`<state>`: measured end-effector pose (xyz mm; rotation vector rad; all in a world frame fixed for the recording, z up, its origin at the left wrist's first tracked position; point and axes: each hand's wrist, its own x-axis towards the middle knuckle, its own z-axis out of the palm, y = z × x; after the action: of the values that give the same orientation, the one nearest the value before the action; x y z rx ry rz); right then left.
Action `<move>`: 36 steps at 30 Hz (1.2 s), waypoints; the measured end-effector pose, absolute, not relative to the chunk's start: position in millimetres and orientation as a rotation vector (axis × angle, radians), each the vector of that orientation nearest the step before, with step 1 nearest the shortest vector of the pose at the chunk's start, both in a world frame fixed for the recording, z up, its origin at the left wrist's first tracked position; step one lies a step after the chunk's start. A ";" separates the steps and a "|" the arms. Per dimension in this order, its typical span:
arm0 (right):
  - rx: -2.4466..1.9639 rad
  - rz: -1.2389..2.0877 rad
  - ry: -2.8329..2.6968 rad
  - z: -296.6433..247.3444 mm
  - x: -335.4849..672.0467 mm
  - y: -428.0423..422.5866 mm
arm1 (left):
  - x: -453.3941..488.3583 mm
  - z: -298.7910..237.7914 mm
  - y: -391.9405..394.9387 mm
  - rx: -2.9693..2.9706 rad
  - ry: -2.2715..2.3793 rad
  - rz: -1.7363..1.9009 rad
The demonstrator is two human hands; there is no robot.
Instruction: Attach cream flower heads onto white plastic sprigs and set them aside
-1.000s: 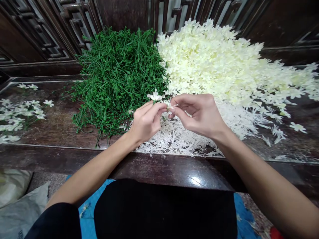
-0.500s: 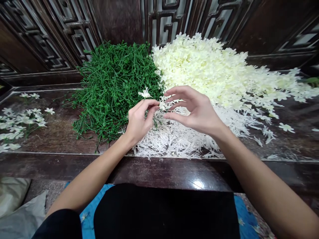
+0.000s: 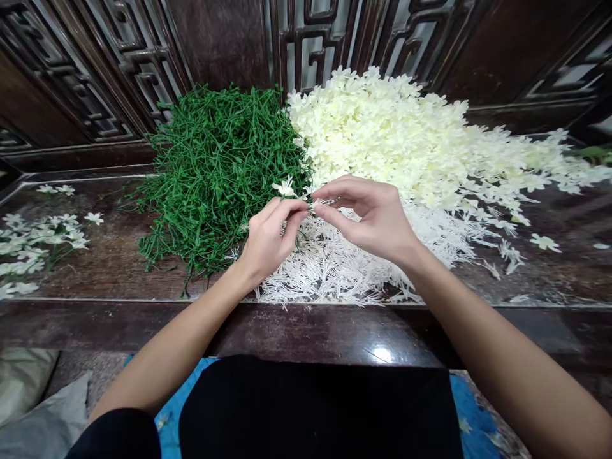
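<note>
My left hand [image 3: 271, 234] is pinched around a green artificial flower stem, and one white bloom [image 3: 285, 187] sticks up above its fingers. Facing it, my right hand [image 3: 375, 213] has thumb and forefinger brought together on a small white spiky flower centre [image 3: 321, 203], right at the left fingertips. Whether that piece touches the stem is hidden by the fingers. Beneath both hands spreads a heap of white spiky flower centres [image 3: 329, 271]. Green plastic stems [image 3: 220, 166] are piled to the left, and cream-white petal blooms [image 3: 382, 134] to the right.
Several assembled white flowers [image 3: 43, 239] lie at the left of the dark wooden bench [image 3: 119, 274]. A single loose bloom [image 3: 545, 243] rests on the right. Carved wooden latticework [image 3: 320, 38] rises behind the piles. Pale sacks [image 3: 48, 408] are on the floor at lower left.
My right hand's spread fingers have closed into a pinch on the white flower centre at the left fingertips. The left hand keeps its hold on the stem, shifting slightly.
</note>
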<state>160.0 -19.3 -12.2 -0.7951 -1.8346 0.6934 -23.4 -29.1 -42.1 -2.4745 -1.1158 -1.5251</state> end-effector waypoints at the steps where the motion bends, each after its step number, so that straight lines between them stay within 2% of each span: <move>1: -0.803 0.711 -1.835 -11.1 160.7 -19.6 | -23.6 -42.1 -29.0 -2.468 -1.116 -1.513; 21: -0.773 0.868 -1.824 -11.4 160.9 -16.9 | -24.3 -43.3 -31.0 -2.479 -1.034 -1.446; 30: -1.007 0.849 -1.401 -13.4 193.1 17.1 | -33.0 -24.6 -21.0 -2.315 -1.019 -1.519; 36: -1.287 0.771 -1.804 -29.5 194.3 23.7 | -75.5 17.0 -41.8 -2.229 -1.240 -1.481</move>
<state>194.3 23.7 -29.5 -1.2867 -1.8039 0.7712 -75.5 -41.8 17.0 -2.2295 -1.2397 -1.4806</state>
